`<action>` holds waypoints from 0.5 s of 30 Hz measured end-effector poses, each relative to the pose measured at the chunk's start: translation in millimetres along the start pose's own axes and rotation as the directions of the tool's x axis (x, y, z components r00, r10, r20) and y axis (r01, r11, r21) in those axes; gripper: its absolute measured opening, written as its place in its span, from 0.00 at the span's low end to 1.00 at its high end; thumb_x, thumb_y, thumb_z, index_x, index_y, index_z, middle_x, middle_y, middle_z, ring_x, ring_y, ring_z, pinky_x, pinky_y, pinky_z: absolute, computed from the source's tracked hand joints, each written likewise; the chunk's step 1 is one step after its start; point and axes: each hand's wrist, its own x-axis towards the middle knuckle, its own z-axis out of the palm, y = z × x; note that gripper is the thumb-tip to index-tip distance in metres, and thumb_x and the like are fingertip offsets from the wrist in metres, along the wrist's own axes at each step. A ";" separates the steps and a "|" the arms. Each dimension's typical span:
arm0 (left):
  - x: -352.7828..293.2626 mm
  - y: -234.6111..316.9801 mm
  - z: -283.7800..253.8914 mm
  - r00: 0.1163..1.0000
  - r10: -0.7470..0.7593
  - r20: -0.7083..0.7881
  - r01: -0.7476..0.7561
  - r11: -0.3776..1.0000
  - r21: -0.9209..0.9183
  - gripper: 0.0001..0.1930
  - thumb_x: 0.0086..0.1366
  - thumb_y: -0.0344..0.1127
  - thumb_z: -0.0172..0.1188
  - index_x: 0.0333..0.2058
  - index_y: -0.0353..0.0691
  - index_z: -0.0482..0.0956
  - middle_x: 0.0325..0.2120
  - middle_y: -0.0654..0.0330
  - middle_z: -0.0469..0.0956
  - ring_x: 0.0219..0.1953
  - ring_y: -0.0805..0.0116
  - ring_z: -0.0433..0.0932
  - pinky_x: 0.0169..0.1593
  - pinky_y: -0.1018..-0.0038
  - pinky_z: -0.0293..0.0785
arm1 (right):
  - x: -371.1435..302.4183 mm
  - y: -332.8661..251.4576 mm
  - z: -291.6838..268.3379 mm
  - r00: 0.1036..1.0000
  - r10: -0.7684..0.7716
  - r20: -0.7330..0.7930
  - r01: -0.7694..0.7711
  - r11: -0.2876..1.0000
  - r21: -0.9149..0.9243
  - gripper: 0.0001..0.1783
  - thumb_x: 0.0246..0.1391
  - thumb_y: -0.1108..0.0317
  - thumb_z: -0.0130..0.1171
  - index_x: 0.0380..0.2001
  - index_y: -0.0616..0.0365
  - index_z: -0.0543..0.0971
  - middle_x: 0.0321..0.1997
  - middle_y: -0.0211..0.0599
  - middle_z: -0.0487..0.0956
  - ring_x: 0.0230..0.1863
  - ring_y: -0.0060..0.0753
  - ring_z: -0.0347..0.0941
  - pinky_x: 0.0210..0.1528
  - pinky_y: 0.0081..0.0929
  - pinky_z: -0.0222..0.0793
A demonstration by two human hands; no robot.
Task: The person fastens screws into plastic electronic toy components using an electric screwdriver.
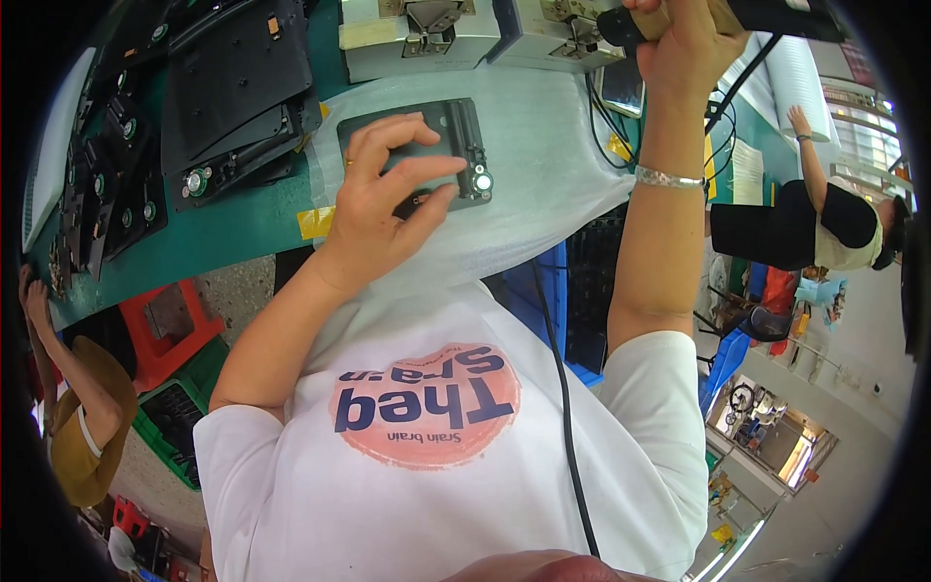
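A flat black panel lies on the padded white sheet in front of me, with a round silver part near its right corner. Over this panel is my left hand, its fingers bent and spread apart, holding nothing. Whether its fingertips touch the panel I cannot tell. At the upper right, my right hand is wrapped around a dark corded hand tool, partly cut off by the view's edge. The tool's exact kind is not clear.
Stacked black panels cover the left of the green table. Two metal boxes with latches, one a light box, stand at the back. A red stool and a green crate are lower left. Other people are at both sides.
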 end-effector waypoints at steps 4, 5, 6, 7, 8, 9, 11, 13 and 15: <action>-1.0 2.2 -4.8 0.996 -0.092 0.005 0.092 0.989 -0.117 0.19 0.53 0.25 0.70 0.46 0.44 0.84 0.50 0.55 0.74 0.53 0.53 0.74 0.56 0.64 0.71 | -0.7 -4.6 -5.1 0.999 0.032 -0.018 -0.032 0.999 0.011 0.24 0.62 0.77 0.59 0.59 0.61 0.66 0.23 0.29 0.74 0.21 0.21 0.73 0.26 0.24 0.76; -0.2 5.1 -7.1 0.994 -0.112 0.019 0.113 0.984 -0.137 0.21 0.53 0.25 0.71 0.48 0.43 0.83 0.50 0.55 0.74 0.53 0.53 0.74 0.56 0.64 0.70 | -2.7 -5.8 -5.5 0.999 0.035 -0.017 -0.034 0.999 0.010 0.24 0.62 0.77 0.59 0.59 0.61 0.66 0.23 0.29 0.74 0.21 0.21 0.73 0.26 0.24 0.76; 0.2 8.0 -9.8 0.991 -0.132 0.034 0.136 0.978 -0.156 0.22 0.53 0.26 0.71 0.49 0.43 0.82 0.50 0.54 0.74 0.52 0.54 0.74 0.56 0.64 0.70 | -4.9 -6.5 -5.5 0.999 0.030 -0.028 -0.030 1.000 0.010 0.24 0.62 0.77 0.59 0.59 0.61 0.66 0.22 0.30 0.74 0.21 0.21 0.73 0.26 0.24 0.76; -0.3 10.0 -13.0 0.990 -0.137 0.032 0.140 0.977 -0.158 0.22 0.53 0.26 0.71 0.49 0.43 0.82 0.50 0.54 0.74 0.52 0.54 0.74 0.56 0.64 0.70 | -6.8 -6.8 -6.7 0.999 0.027 -0.038 -0.026 1.000 0.010 0.24 0.62 0.77 0.59 0.59 0.60 0.66 0.22 0.30 0.74 0.21 0.21 0.73 0.26 0.24 0.76; -1.8 11.5 -17.7 0.988 -0.143 0.060 0.147 0.986 -0.084 0.23 0.53 0.27 0.71 0.50 0.43 0.82 0.50 0.54 0.74 0.53 0.54 0.73 0.57 0.64 0.70 | -10.1 -7.4 -10.5 0.999 0.032 -0.004 -0.032 0.999 0.024 0.24 0.62 0.77 0.58 0.59 0.59 0.66 0.24 0.30 0.75 0.21 0.21 0.74 0.27 0.24 0.76; -2.7 12.3 -21.5 0.984 -0.152 0.087 0.153 0.988 -0.008 0.24 0.53 0.27 0.72 0.50 0.43 0.81 0.51 0.54 0.74 0.54 0.54 0.73 0.57 0.63 0.70 | -13.2 -8.1 -19.0 0.999 0.040 -0.002 -0.040 0.999 0.024 0.24 0.62 0.77 0.58 0.59 0.59 0.66 0.24 0.30 0.75 0.21 0.21 0.74 0.27 0.24 0.76; -7.7 10.0 -29.0 0.989 -0.111 0.095 0.100 0.989 0.109 0.24 0.52 0.29 0.73 0.51 0.43 0.81 0.51 0.55 0.74 0.55 0.53 0.72 0.57 0.62 0.70 | -23.7 -8.8 -29.5 0.993 0.119 0.024 -0.121 0.987 0.105 0.04 0.57 0.75 0.59 0.29 0.61 0.75 0.23 0.37 0.75 0.24 0.28 0.71 0.32 0.36 0.73; -16.5 7.6 -35.5 0.989 -0.085 0.119 0.057 0.972 0.228 0.25 0.52 0.30 0.74 0.51 0.44 0.80 0.52 0.55 0.73 0.57 0.53 0.72 0.58 0.61 0.70 | -46.3 -22.8 -21.6 0.975 0.222 0.030 -0.223 0.953 0.207 0.10 0.59 0.69 0.55 0.25 0.60 0.75 0.26 0.33 0.71 0.29 0.25 0.67 0.34 0.34 0.66; -20.8 3.8 -36.5 0.988 -0.075 0.137 0.035 0.963 0.267 0.27 0.50 0.33 0.75 0.51 0.46 0.80 0.53 0.57 0.73 0.59 0.52 0.70 0.60 0.58 0.67 | -74.6 -41.7 3.2 0.955 0.224 0.192 -0.268 0.933 0.242 0.07 0.61 0.69 0.53 0.37 0.60 0.77 0.27 0.31 0.69 0.28 0.25 0.65 0.33 0.35 0.65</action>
